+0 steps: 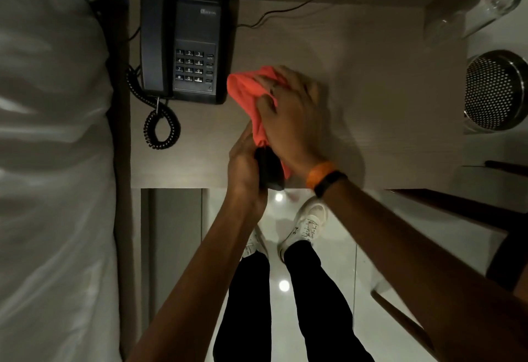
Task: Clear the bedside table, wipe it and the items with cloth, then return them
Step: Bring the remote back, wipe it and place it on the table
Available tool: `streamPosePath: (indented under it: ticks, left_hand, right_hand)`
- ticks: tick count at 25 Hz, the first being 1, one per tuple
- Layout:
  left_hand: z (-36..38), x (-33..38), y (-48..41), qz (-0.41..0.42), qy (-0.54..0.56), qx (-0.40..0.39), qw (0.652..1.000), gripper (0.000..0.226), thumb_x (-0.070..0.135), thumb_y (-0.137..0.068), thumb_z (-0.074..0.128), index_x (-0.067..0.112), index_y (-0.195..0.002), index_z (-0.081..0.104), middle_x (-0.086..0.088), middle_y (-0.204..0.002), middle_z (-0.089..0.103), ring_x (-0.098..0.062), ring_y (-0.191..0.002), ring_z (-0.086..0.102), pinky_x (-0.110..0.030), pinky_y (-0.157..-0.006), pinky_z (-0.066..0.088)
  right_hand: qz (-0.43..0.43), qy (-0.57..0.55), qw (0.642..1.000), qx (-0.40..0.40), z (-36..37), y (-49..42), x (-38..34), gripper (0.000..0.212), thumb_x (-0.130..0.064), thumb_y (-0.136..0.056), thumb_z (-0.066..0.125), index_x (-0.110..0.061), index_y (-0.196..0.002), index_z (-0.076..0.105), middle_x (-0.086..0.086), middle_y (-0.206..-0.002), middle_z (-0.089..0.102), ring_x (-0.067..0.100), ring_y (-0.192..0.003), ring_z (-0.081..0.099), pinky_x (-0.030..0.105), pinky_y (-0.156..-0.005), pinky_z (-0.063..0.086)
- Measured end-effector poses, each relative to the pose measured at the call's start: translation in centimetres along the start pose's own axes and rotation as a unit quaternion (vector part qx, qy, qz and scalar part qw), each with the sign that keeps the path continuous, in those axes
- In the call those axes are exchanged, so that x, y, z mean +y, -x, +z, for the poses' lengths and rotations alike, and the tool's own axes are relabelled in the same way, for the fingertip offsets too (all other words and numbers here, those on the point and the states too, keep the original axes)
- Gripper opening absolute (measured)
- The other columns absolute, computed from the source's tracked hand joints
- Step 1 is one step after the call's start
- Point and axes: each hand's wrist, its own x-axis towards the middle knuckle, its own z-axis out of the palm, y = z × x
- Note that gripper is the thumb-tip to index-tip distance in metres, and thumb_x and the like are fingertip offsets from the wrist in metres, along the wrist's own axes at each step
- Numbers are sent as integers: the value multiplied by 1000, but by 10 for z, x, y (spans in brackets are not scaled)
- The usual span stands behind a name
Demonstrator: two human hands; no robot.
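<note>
My left hand point(244, 163) grips a slim black object point(270, 171), perhaps a remote, held above the front edge of the bedside table point(371, 99). My right hand point(294, 116) clutches an orange-red cloth point(247, 90) wrapped over the object's upper part. A black desk phone point(185, 39) sits on the table's left side, its coiled cord point(160, 124) looping in front. Most of the black object is hidden by cloth and fingers.
A white-sheeted bed point(54, 133) borders the table on the left. At right stand a clear glass bottle point(471, 13) and a perforated metal bin point(497, 90). A thin cable point(285, 10) runs along the table's back. My white shoes point(308, 224) stand on glossy floor tiles.
</note>
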Motion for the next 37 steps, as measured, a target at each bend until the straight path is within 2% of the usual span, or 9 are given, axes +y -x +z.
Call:
streamPosePath:
  ticks: [5,11,14,18,22,25,30,33,37]
  left_hand:
    - [1,-9,2,-8,-12,-25,1000,40,21,-105,47,16,-143,56,-11,-131,69,-25,-112,71,-29,-83,63]
    - [0,-13,-2,-20,-3,30,999,25,21,-105,46,18,-103,70,3,-80,73,-10,-75,70,-23,-63,58]
    - [-8,-20,-5,5,25,40,999,21,14,-107,43,17,-115,62,8,-98,65,1,-89,65,-17,-74,54]
    - [-22,-19,-12,-82,140,-21,987,39,34,-108,39,26,-109,77,-5,-108,68,-13,-79,60,-21,-57,57]
    - [-28,-15,-15,-76,88,-63,991,44,36,-101,54,13,-139,54,-3,-111,67,-15,-88,63,-29,-71,59]
    - [-25,-11,-20,-41,-45,-27,998,49,21,-90,69,8,-135,57,-5,-103,73,-19,-85,72,-37,-74,62]
    - [0,-10,-19,-33,-24,14,999,28,33,-104,52,14,-114,70,-5,-92,78,-20,-78,76,-31,-63,62]
    - [9,-17,-11,-44,10,22,999,30,34,-99,54,18,-120,68,-10,-112,77,-25,-103,75,-34,-83,64]
    - [15,-15,-9,-28,-39,8,999,36,32,-105,47,15,-133,64,-13,-122,73,-17,-92,76,-28,-72,62]
  right_hand:
    - [40,54,997,-43,6,-53,20,41,-27,-99,43,-25,-136,61,-5,-151,52,18,-140,41,25,-110,20]
    - [15,-64,997,-45,-12,54,9,34,-19,-100,46,-18,-127,67,1,-147,55,18,-130,49,19,-109,21]
    - [22,-113,990,-86,-30,110,3,40,-26,-97,40,-21,-127,66,-7,-149,49,18,-127,50,9,-97,32]
    - [24,-140,969,-202,-60,129,10,38,-27,-96,43,-36,-121,70,-24,-140,52,2,-126,45,7,-99,39]
    - [193,-389,843,-316,-89,108,34,38,6,-90,52,-20,-99,78,-5,-106,78,12,-105,70,24,-100,53]
    - [272,-535,780,-180,-95,84,49,35,4,-95,44,-7,-107,75,0,-87,80,16,-82,73,21,-71,61]
    - [33,-224,971,-80,-42,61,36,41,-19,-103,51,-22,-144,53,0,-153,49,18,-136,48,32,-117,36]
    - [-8,-73,995,-71,-3,78,31,48,-26,-106,43,-25,-154,37,2,-168,22,27,-138,35,37,-119,31]
    - [16,-75,997,-23,9,39,36,51,-19,-106,39,-24,-156,33,4,-166,25,28,-138,34,41,-118,32]
